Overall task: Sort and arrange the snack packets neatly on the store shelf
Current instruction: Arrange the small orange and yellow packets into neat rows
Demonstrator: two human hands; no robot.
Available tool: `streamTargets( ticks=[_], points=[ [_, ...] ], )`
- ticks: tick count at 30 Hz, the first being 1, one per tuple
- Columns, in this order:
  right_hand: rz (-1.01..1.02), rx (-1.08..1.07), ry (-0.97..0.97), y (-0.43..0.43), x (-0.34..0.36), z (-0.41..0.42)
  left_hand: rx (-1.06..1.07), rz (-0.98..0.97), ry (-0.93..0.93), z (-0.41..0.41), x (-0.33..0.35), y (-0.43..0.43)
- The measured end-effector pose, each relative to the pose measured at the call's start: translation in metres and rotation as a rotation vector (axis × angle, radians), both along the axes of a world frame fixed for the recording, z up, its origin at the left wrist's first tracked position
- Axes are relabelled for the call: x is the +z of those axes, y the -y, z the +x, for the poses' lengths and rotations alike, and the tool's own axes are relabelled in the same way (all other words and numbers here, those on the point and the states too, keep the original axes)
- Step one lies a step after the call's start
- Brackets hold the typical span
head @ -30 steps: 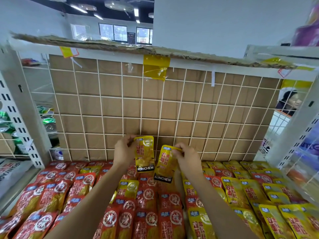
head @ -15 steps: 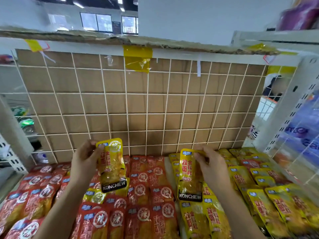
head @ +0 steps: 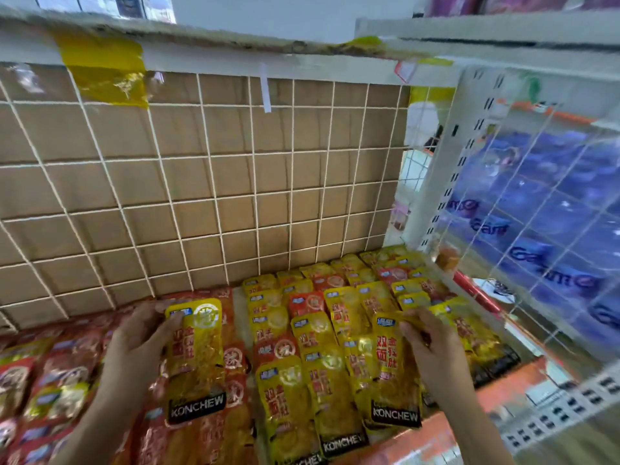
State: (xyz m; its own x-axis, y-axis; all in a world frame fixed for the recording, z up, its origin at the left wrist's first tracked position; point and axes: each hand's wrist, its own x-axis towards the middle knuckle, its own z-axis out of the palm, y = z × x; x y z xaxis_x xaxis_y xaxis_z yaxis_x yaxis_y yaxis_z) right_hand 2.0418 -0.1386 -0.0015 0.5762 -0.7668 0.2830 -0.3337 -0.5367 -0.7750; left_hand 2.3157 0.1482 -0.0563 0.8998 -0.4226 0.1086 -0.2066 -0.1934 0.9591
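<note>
My left hand (head: 139,340) pinches the top corner of a yellow KONCHEW snack packet (head: 196,360), which hangs over the red packets (head: 63,370) on the left of the shelf. With my right hand (head: 427,344) I grip the top edge of a second yellow packet (head: 389,374), low over the yellow packets (head: 312,333) that lie in rows on the right half. A few red packets (head: 307,302) lie mixed in among the yellow ones.
A white wire grid over brown cardboard (head: 208,182) backs the shelf. A white perforated upright (head: 436,169) and a wire side panel (head: 536,209) close off the right, with blue packages behind. The orange shelf lip (head: 503,387) runs along the front right.
The view has swung to the right and down. Both hands have come lower and further right, each carrying its yellow packet down toward the rows of packets.
</note>
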Motion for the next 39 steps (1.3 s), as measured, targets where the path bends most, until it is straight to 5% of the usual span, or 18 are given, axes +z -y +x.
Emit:
streamTargets(
  ticks=[14,30,39],
  points=[
    [-0.064,-0.014,-0.034,0.106,-0.007,-0.061,-0.083,-0.037,0.011,-0.122,0.03,0.15],
    [-0.114,0.352,-0.148,0.105,-0.026,-0.004,-0.199,0.526,0.223,-0.159,0.031,0.199],
    [-0.398,0.358,-0.104,0.094,-0.041,0.005,-0.166,0.54,0.239,-0.166,0.035,0.195]
  ],
)
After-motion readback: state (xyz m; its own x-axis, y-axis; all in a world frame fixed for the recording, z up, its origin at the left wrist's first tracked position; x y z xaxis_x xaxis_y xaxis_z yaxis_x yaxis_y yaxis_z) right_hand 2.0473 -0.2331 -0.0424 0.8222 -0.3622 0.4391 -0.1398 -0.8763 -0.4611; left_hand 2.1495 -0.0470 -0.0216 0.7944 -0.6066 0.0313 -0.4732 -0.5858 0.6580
